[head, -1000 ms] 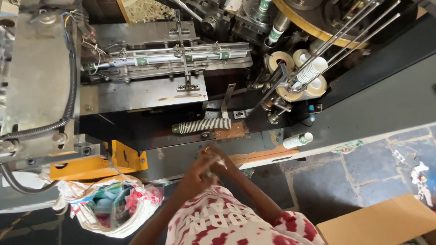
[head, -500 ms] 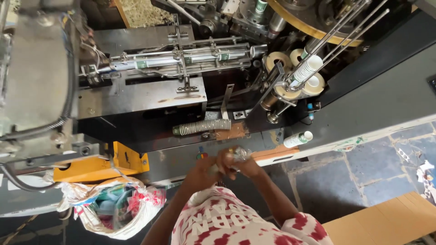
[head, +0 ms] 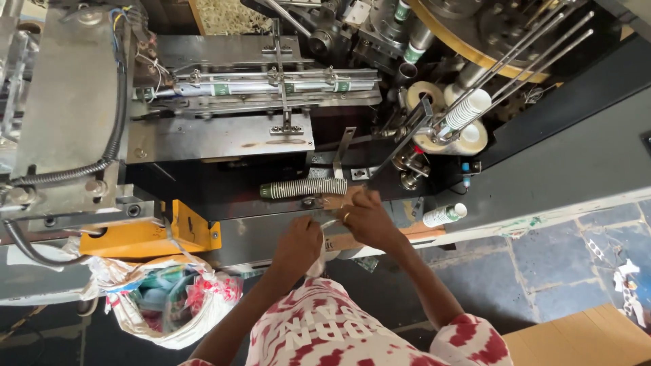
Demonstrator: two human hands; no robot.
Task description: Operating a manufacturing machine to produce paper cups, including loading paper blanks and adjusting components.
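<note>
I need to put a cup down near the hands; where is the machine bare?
Bare: the grey deck right of the lying cup, and the steel plate above the cup stack. Crowded: around both hands and the rods.

Bare metal, paper and crinkled plastic

At twelve o'clock the machine plate (head: 224, 139) is dull scuffed steel; the cup stack (head: 303, 188) is matt ribbed paper; at eight o'clock the bag (head: 163, 298) is glossy crinkled plastic beside a painted yellow bracket (head: 146, 237), smooth.

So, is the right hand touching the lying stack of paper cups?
Apart. The head view shows dark machine surface between the right hand and the lying stack of paper cups.
</note>
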